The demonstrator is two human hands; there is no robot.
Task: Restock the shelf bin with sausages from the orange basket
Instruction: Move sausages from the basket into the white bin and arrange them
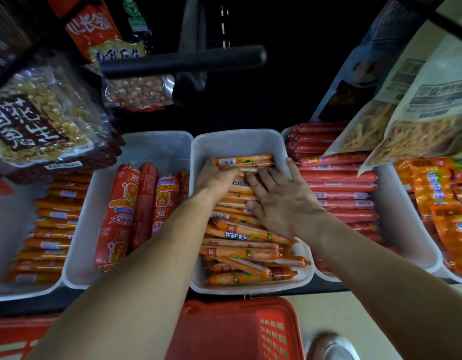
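The white shelf bin (240, 141) in the middle holds several thin orange sausages (245, 253), stacked crosswise; its far end is bare. Both my hands are inside it. My left hand (215, 178) is at the back of the pile, fingers curled over a few sausages (244, 162) with the thumb on their far side. Beside it, my right hand (282, 201) lies flat on the pile with fingers spread. The orange basket (237, 331) stands below the shelf edge; my arms hide most of its inside.
Neighbouring white bins hold thick red sausages (144, 211), slim red sausages (339, 188) and orange packs (437, 198). Peanut bags (35, 120) and snack bags (419, 113) hang overhead on black pegs (183, 61). A second basket (11, 339) sits lower left.
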